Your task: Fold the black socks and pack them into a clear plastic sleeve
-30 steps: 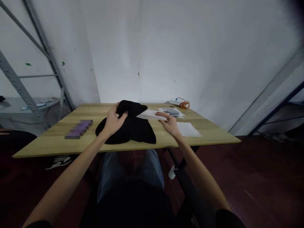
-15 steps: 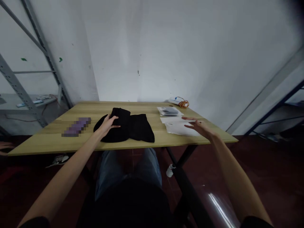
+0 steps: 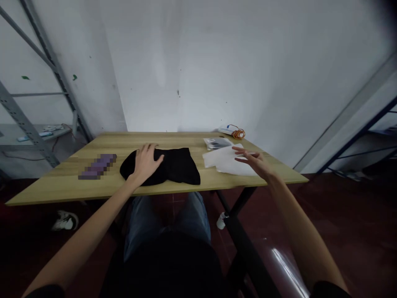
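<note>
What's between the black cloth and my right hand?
Head view: from the black cloth, a strip of wooden tabletop, then white sheets reaching to the right hand.

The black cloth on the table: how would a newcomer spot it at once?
Find the wood-grain table before the white wall. Near the middle of its front edge lies the black cloth, with the person's left hand over it. It is the largest dark thing on the table; the sheets to its right are white.
</note>
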Demonstrator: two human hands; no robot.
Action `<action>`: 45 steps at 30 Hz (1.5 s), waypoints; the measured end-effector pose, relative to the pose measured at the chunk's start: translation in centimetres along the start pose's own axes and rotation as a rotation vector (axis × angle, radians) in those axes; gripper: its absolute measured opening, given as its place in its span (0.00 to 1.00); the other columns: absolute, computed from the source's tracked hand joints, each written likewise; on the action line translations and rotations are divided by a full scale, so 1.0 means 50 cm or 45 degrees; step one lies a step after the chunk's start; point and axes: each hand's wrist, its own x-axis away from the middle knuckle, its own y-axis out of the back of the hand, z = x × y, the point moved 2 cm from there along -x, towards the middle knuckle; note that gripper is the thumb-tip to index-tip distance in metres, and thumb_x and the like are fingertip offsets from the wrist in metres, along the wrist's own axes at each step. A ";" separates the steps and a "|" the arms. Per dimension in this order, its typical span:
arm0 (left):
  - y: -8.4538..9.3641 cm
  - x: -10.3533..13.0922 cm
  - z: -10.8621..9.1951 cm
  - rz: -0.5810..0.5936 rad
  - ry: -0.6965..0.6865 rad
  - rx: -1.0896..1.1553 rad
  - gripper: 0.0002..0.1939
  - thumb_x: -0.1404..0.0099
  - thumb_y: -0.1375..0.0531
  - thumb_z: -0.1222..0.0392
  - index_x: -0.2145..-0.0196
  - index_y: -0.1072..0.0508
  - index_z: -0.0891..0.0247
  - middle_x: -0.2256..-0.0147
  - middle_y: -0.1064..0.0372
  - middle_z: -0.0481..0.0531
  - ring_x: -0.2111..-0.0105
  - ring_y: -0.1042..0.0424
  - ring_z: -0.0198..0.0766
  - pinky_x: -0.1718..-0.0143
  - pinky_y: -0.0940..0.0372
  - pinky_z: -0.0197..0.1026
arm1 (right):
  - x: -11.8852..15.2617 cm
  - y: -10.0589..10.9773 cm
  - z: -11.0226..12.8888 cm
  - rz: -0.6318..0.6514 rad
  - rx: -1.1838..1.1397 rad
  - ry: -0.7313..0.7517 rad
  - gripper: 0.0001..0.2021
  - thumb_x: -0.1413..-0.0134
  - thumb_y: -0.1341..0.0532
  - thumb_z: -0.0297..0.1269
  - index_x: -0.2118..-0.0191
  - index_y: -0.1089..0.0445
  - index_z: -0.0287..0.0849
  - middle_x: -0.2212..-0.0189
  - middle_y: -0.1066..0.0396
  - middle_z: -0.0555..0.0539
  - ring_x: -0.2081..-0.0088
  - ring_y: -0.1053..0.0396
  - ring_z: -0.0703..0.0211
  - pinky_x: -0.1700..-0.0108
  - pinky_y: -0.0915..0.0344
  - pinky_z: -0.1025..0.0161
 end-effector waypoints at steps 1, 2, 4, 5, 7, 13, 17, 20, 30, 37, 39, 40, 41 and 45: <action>-0.003 0.003 -0.024 0.055 -0.123 0.088 0.24 0.31 0.35 0.53 0.40 0.28 0.59 0.47 0.25 0.61 0.44 0.27 0.56 0.39 0.35 0.57 | -0.008 -0.021 0.009 0.001 -0.018 0.039 0.22 0.44 0.30 0.64 0.61 0.16 0.49 0.35 0.28 0.45 0.32 0.35 0.37 0.35 0.29 0.38; -0.008 0.006 -0.047 0.110 -0.229 0.183 0.24 0.32 0.34 0.52 0.40 0.27 0.57 0.51 0.23 0.57 0.49 0.25 0.53 0.41 0.33 0.54 | -0.016 -0.046 0.018 -0.001 -0.033 0.072 0.22 0.43 0.30 0.64 0.60 0.16 0.49 0.36 0.27 0.45 0.33 0.34 0.38 0.35 0.29 0.39; -0.021 0.010 -0.083 0.176 -0.375 0.354 0.23 0.32 0.33 0.51 0.41 0.25 0.54 0.58 0.22 0.52 0.56 0.23 0.47 0.46 0.31 0.49 | -0.030 -0.098 0.034 -0.009 -0.044 0.115 0.24 0.42 0.32 0.66 0.57 0.17 0.49 0.36 0.27 0.45 0.34 0.32 0.40 0.35 0.28 0.40; -0.028 0.011 -0.096 0.172 -0.408 0.417 0.22 0.31 0.33 0.51 0.42 0.24 0.53 0.59 0.21 0.51 0.57 0.23 0.46 0.48 0.30 0.47 | -0.036 -0.125 0.039 0.001 -0.036 0.127 0.25 0.41 0.33 0.67 0.57 0.17 0.49 0.36 0.27 0.45 0.35 0.31 0.40 0.36 0.28 0.40; -0.037 0.011 -0.108 0.130 -0.412 0.516 0.16 0.28 0.37 0.50 0.45 0.21 0.53 0.58 0.20 0.50 0.59 0.22 0.44 0.52 0.29 0.45 | -0.045 -0.170 0.044 0.046 -0.021 0.137 0.27 0.42 0.35 0.69 0.56 0.17 0.49 0.35 0.28 0.46 0.35 0.31 0.41 0.37 0.27 0.42; -0.034 0.004 -0.075 -0.013 -0.230 0.545 0.15 0.26 0.41 0.48 0.55 0.16 0.55 0.56 0.17 0.53 0.64 0.21 0.44 0.59 0.29 0.44 | -0.073 -0.213 0.028 -0.058 0.196 0.174 0.28 0.41 0.35 0.68 0.51 0.18 0.50 0.37 0.27 0.43 0.35 0.30 0.41 0.39 0.27 0.43; -0.032 0.011 -0.062 -0.053 -0.177 0.463 0.13 0.27 0.39 0.50 0.56 0.15 0.56 0.59 0.17 0.53 0.66 0.22 0.43 0.59 0.29 0.43 | -0.056 -0.278 0.053 -0.404 0.733 0.469 0.20 0.35 0.34 0.59 0.51 0.18 0.50 0.36 0.28 0.41 0.32 0.36 0.38 0.30 0.39 0.36; -0.038 0.020 -0.068 -0.007 -0.219 0.424 0.11 0.28 0.38 0.55 0.56 0.15 0.56 0.58 0.17 0.53 0.63 0.21 0.43 0.56 0.28 0.43 | -0.024 -0.388 0.082 -0.150 0.934 0.741 0.13 0.30 0.36 0.47 0.46 0.21 0.52 0.41 0.24 0.44 0.36 0.32 0.44 0.32 0.37 0.43; -0.025 0.032 -0.037 0.100 -0.252 0.574 0.11 0.29 0.37 0.52 0.59 0.15 0.55 0.57 0.16 0.53 0.59 0.19 0.46 0.54 0.27 0.46 | -0.011 -0.469 0.093 0.143 1.346 0.862 0.14 0.23 0.46 0.38 0.50 0.21 0.49 0.54 0.20 0.43 0.49 0.26 0.48 0.45 0.33 0.53; 0.036 0.023 0.025 -0.036 0.082 0.705 0.15 0.31 0.36 0.43 0.60 0.15 0.55 0.57 0.16 0.51 0.57 0.18 0.48 0.50 0.24 0.47 | 0.001 -0.311 0.080 -0.045 1.399 0.732 0.15 0.23 0.48 0.39 0.50 0.22 0.47 0.54 0.20 0.42 0.49 0.27 0.45 0.46 0.33 0.52; 0.037 0.032 0.008 -0.041 0.056 0.709 0.15 0.31 0.35 0.45 0.60 0.15 0.56 0.57 0.16 0.51 0.58 0.17 0.47 0.51 0.24 0.47 | 0.012 -0.304 0.086 -0.123 1.367 0.692 0.16 0.24 0.47 0.42 0.42 0.25 0.46 0.50 0.21 0.40 0.45 0.28 0.41 0.42 0.33 0.49; 0.034 0.037 -0.009 -0.063 0.019 0.716 0.14 0.31 0.35 0.46 0.60 0.15 0.56 0.57 0.16 0.52 0.58 0.17 0.47 0.50 0.23 0.48 | 0.018 -0.312 0.089 -0.133 1.351 0.687 0.19 0.25 0.45 0.44 0.37 0.28 0.46 0.47 0.23 0.39 0.42 0.29 0.39 0.40 0.33 0.46; 0.030 0.044 -0.030 -0.093 -0.032 0.726 0.13 0.30 0.35 0.47 0.61 0.15 0.57 0.57 0.16 0.52 0.58 0.17 0.48 0.50 0.23 0.49 | 0.022 -0.327 0.091 -0.113 1.339 0.692 0.23 0.26 0.42 0.46 0.32 0.33 0.46 0.42 0.25 0.38 0.40 0.31 0.37 0.38 0.34 0.45; 0.010 0.063 -0.111 -0.108 -0.296 0.728 0.11 0.27 0.38 0.51 0.59 0.17 0.56 0.55 0.17 0.53 0.50 0.19 0.47 0.43 0.26 0.52 | 0.020 -0.393 0.084 0.055 1.364 0.732 0.31 0.31 0.40 0.35 0.25 0.42 0.52 0.35 0.30 0.42 0.37 0.32 0.39 0.40 0.29 0.46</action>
